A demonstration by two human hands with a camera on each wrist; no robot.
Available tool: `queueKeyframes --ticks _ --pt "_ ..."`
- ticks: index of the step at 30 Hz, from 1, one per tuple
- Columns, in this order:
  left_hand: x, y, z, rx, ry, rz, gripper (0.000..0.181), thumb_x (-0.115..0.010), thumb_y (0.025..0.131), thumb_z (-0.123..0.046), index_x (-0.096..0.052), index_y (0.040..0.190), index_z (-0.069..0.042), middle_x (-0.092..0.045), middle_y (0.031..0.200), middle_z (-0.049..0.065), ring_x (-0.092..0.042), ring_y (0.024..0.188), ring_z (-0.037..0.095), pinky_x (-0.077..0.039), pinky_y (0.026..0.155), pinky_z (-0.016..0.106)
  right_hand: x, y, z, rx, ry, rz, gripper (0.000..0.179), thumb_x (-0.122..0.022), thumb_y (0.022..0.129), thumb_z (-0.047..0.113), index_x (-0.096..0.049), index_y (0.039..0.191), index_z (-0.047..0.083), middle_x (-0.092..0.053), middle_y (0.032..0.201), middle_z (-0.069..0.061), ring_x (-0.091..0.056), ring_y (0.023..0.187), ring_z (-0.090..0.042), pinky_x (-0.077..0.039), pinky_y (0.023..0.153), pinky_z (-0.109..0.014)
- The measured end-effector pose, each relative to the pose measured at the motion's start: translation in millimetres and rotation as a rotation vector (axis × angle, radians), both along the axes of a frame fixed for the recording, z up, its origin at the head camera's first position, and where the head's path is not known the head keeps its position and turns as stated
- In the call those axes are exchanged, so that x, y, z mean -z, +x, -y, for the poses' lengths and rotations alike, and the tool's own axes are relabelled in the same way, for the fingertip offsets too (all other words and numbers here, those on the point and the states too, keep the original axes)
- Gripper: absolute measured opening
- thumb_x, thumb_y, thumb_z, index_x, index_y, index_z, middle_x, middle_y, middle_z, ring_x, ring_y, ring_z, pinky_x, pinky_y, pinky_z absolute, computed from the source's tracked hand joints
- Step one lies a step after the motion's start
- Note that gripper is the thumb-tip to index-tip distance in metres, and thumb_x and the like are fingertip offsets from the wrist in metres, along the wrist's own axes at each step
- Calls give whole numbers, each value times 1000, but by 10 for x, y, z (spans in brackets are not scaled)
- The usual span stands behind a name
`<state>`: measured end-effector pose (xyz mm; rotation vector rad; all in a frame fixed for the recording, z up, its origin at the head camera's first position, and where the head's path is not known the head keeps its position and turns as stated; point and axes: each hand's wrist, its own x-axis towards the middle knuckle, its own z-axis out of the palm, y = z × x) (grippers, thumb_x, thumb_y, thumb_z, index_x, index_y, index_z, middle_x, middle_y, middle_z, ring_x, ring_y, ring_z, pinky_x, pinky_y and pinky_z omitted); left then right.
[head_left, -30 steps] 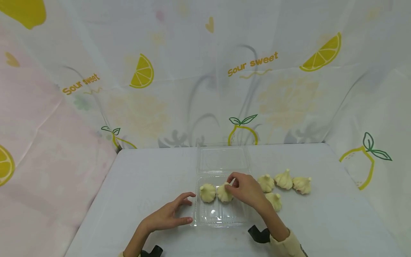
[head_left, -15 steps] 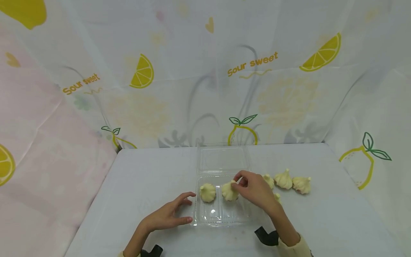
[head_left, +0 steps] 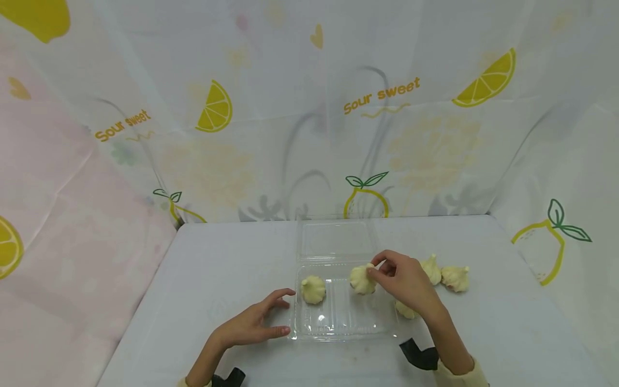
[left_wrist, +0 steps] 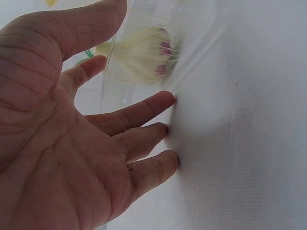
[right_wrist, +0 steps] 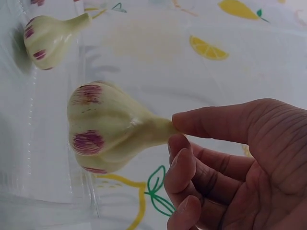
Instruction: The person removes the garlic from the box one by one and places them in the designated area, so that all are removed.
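Note:
Between thumb and index finger, my right hand [head_left: 411, 280] pinches a garlic bulb [head_left: 361, 280] by its stem. In the right wrist view this bulb [right_wrist: 110, 129] hangs with its purple-streaked base away from the fingers, over the right part of the clear plastic box [head_left: 341, 324]. A second garlic bulb [head_left: 313, 290] sits inside the box at its left. My left hand [head_left: 253, 324] rests at the box's left edge, fingers spread and loosely bent; the left wrist view has its fingertips down at the white table.
Behind the box its clear lid [head_left: 336, 240] lies folded back. More garlic bulbs are on the table to the right, such as one at the far right [head_left: 455, 278] and one [head_left: 405, 309] partly behind the right hand. A lemon-print cloth [head_left: 271, 161] rises at the back.
My right hand has carried the garlic bulb rightward, away from the other bulb in the box, and slightly up in the view. The left hand stays where it was.

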<state>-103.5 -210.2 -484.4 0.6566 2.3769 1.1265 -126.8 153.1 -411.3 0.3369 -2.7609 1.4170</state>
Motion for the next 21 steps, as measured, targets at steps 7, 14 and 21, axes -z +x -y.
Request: queueKeyframes --ticks 7,14,21 --pt "2 1 -3 -10 -11 5 70 -70 90 -45 -31 147 -36 -58 132 6 -48 128 37 -36 98 65 -41 18 -149 16 -14 -15 12 -75 90 21 -69 96 12 -64 74 -2 -60 64 -14 -47 59 -28" --pt "-17 2 -9 -5 -15 -2 70 -70 90 -45 -31 147 -35 -58 132 7 -49 128 37 -37 98 64 -94 47 -302 56 -3 -22 15 -73 91 24 -69 98 12 -67 76 -1 -66 73 -24 -49 63 -29" --pt "-14 3 -10 -10 -4 14 71 -71 90 -43 -30 147 -36 -58 132 6 -48 129 37 -36 98 65 -98 58 -454 95 27 -24 19 -73 92 27 -69 101 11 -68 78 -1 -66 76 -23 -50 64 -30"
